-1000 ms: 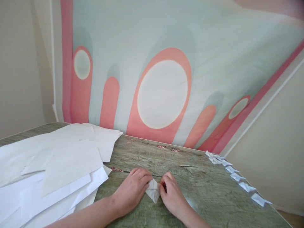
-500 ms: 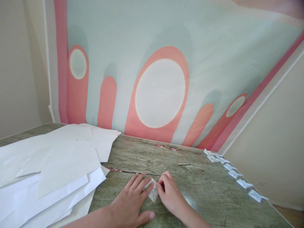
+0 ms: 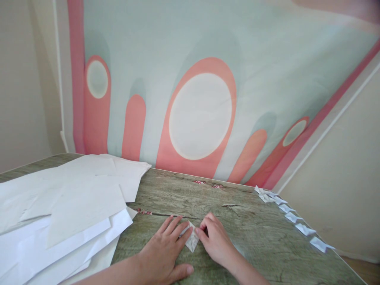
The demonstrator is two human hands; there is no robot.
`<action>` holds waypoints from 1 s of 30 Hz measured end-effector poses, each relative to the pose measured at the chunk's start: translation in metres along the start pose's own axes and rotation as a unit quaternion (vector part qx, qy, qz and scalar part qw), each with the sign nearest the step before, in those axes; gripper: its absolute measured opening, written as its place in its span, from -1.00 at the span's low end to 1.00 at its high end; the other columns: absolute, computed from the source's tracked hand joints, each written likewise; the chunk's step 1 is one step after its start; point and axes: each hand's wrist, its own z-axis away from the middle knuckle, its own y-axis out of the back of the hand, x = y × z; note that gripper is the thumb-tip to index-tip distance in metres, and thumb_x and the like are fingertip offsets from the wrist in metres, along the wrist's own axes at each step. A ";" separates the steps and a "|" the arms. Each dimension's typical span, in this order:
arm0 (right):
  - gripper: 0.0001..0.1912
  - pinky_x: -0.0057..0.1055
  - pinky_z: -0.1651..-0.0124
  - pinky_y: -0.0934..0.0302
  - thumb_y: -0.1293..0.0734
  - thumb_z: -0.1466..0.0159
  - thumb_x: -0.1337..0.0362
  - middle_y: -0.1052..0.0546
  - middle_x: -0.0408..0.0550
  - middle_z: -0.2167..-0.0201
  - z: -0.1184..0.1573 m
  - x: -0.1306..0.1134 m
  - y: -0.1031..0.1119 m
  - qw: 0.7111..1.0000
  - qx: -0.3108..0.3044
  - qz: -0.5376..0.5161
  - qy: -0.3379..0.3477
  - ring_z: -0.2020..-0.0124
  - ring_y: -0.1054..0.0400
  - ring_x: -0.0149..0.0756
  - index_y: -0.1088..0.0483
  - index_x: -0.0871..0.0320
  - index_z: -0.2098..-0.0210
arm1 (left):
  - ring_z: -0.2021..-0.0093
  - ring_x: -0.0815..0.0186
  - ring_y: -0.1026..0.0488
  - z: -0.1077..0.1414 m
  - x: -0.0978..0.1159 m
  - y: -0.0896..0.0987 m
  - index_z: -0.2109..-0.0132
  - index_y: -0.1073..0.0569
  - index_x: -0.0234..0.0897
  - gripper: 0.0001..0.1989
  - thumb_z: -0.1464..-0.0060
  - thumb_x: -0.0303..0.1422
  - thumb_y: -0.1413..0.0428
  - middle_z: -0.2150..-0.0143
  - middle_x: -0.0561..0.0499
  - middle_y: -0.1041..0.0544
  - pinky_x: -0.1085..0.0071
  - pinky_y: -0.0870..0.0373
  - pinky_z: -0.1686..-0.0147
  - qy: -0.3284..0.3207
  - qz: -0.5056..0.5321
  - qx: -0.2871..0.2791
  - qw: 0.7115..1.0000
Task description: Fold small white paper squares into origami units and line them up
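Note:
A small folded piece of white paper [image 3: 192, 242], roughly diamond-shaped with creases, lies on the wood-grain table between my hands. My left hand [image 3: 166, 250] rests flat with fingers stretched out, its index and middle fingertips pressing the paper's left side. The thumb of that hand lies apart on the table. From the right, my right hand [image 3: 216, 241] has its fingers curled in, thumb and forefinger pinched at the paper's right edge. Part of the paper is hidden beneath my left fingers.
A pile of loose white sheets [image 3: 86, 206] covers the left of the table [image 3: 178, 190]. Several small folded paper pieces [image 3: 305, 230] line the right edge. Behind the table hangs a backdrop [image 3: 198, 114] with pink and pale green shapes.
My right thumb and forefinger have shifted slightly at the paper's right edge, and more of the paper's lower part shows. My left hand stays put.

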 end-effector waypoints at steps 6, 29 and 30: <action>-0.77 -0.40 0.22 -0.13 -0.20 -0.23 0.27 -0.32 -0.10 0.41 -0.006 0.013 0.004 0.997 -0.001 -0.082 -0.006 0.33 -0.27 -0.28 -0.25 0.13 0.55 | -0.29 -0.05 0.06 0.000 0.000 0.001 -0.30 -0.01 -0.19 -0.29 -0.13 0.10 0.20 -0.30 -0.12 -0.11 -0.04 0.12 -0.23 0.008 0.004 -0.014 1.000; -0.92 -0.42 0.23 -0.13 -0.31 -0.13 0.34 -0.40 -0.13 0.39 -0.005 0.008 0.012 0.997 -0.022 -0.075 0.000 0.33 -0.30 -0.32 -0.39 0.14 0.50 | -0.28 -0.05 0.04 -0.001 0.000 0.005 -0.30 0.00 -0.17 -0.29 -0.12 0.11 0.20 -0.29 -0.13 -0.12 -0.06 0.12 -0.23 0.009 0.007 -0.021 1.000; -0.92 -0.42 0.24 -0.13 -0.30 -0.13 0.35 -0.39 -0.13 0.39 -0.005 0.007 0.012 0.997 -0.020 -0.070 0.000 0.34 -0.30 -0.32 -0.39 0.14 0.50 | -0.28 -0.05 0.04 -0.001 0.000 0.005 -0.30 -0.01 -0.17 -0.28 -0.12 0.12 0.20 -0.29 -0.12 -0.12 -0.06 0.11 -0.23 0.008 0.003 -0.019 1.000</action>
